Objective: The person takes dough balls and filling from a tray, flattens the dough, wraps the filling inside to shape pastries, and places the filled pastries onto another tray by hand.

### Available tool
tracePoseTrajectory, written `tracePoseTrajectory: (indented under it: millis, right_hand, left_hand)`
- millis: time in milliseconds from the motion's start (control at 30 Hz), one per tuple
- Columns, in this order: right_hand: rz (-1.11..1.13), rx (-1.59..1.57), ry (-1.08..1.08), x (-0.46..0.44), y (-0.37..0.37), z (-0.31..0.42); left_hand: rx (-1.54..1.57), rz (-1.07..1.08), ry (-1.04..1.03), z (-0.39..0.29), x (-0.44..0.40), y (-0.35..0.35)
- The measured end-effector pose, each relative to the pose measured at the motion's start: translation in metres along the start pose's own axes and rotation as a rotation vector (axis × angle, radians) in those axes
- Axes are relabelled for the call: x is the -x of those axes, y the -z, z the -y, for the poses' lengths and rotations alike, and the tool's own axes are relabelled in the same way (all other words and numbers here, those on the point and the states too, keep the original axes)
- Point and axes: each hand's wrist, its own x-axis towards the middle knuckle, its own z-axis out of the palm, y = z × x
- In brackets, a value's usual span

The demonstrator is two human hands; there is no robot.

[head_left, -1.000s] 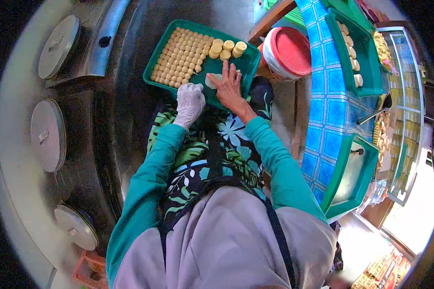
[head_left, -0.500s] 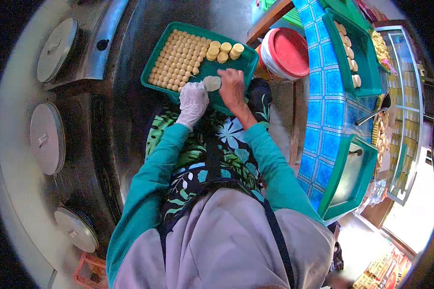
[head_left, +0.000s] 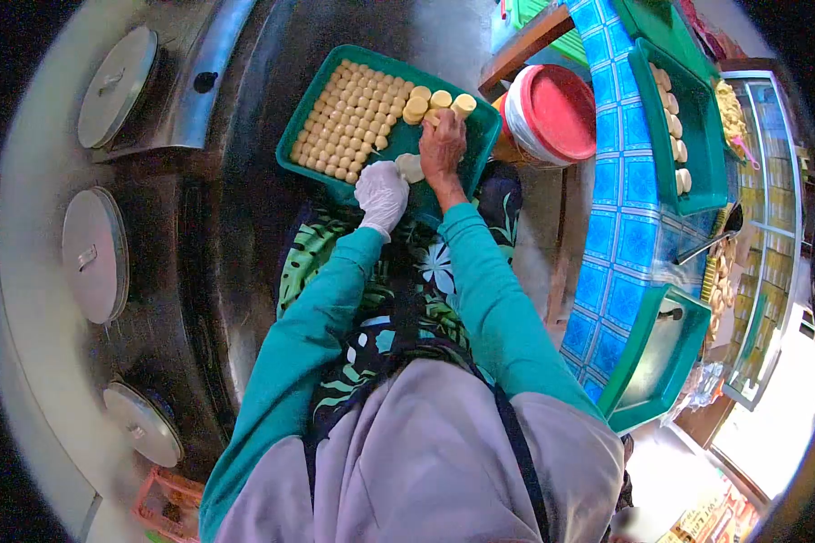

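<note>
Head view: green tray (head_left: 483,142) holds pale balls (head_left: 349,118), yellow discs (head_left: 441,99); fingers (head_left: 446,131) curled, grip unclear.

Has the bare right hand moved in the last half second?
Yes: against the green tray, the right hand has moved forward, to the pale stacks.

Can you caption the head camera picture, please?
Gloved left hand and bare right hand at a green tray of pale balls.
</note>
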Motion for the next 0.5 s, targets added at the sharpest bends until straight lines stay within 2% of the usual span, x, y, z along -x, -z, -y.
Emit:
tracePoseTrajectory:
  millis: [100,200,367,500]
  right_hand:
    - [-0.019,-0.042,-0.04,-0.001,0.001,0.003]
    - [0.005,-0.078,-0.083,-0.001,0.006,0.007]
    - [0.065,-0.03,-0.122,-0.001,0.013,0.007]
    - [0.108,0.002,-0.097,-0.002,0.013,0.007]
  left_hand:
    - [0.062,-0.026,0.049,-0.003,-0.007,0.0]
    - [0.113,0.058,0.116,-0.004,-0.01,0.003]
    - [0.307,-0.085,0.04,-0.006,-0.003,-0.006]
    - [0.438,-0.101,0.014,-0.016,-0.002,0.002]
